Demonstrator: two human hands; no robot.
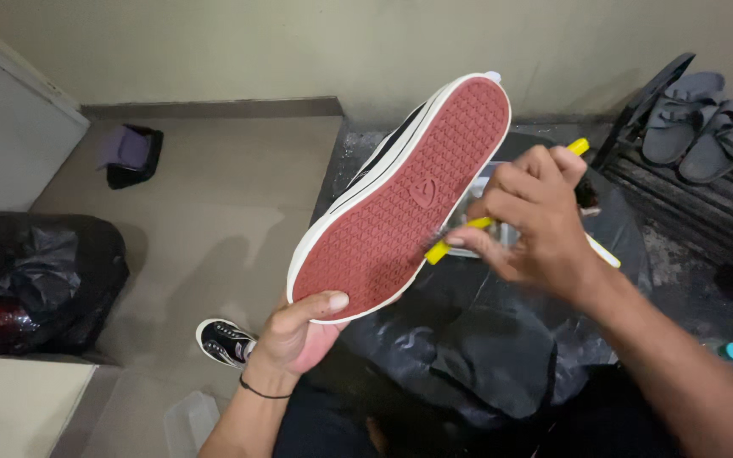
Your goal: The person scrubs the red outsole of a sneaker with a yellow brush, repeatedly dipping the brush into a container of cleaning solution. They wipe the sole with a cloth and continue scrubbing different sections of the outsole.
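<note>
In the head view, the left hand point(294, 335) sits low and centre in the frame, fingers closed around the heel end of a sneaker point(400, 199), thumb pressed on the white edge of the sole. The sneaker is held sole-up, its red tread running diagonally toward the upper centre, toe near the wall. The right hand point(536, 225), right of centre, has its fingers clamped on a yellow brush point(460, 236) whose lower end touches the sole's right edge. Beneath both hands lies a black plastic sheet point(477, 348). Bare floor opens to the left, bounded by a black bag point(40, 280) at the left edge. Grey sandals point(710, 127) rest on a rack, upper right. A second sneaker point(224, 342) lies beside the left wrist.
</note>
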